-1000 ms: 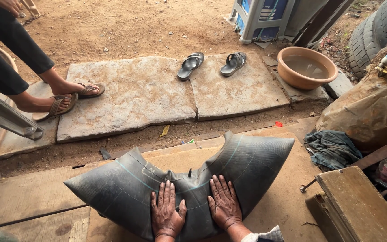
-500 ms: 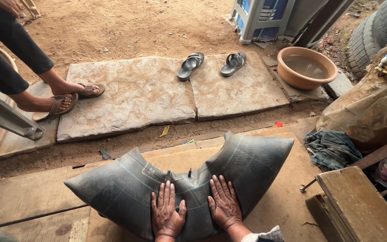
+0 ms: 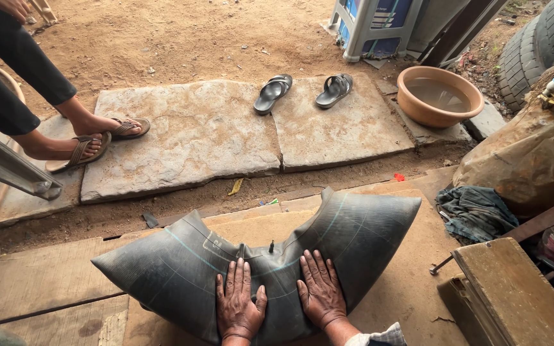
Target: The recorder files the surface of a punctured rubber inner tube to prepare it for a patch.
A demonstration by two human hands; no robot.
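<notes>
Both palms flat, fingers spread: your left hand point(image 3: 238, 307) and right hand point(image 3: 320, 291) press the black inner tube point(image 3: 181, 269) at lower centre, its long axis left-right, valve stem point(image 3: 270, 246) just above between them.

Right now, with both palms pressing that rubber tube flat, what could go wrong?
The valve stem sticks up between the left hand and right hand; a slip could jab a palm. The folded tube might spring back if pressure eases. A metal rod lies near the right hand on the boards and could snag the rubber.
</notes>
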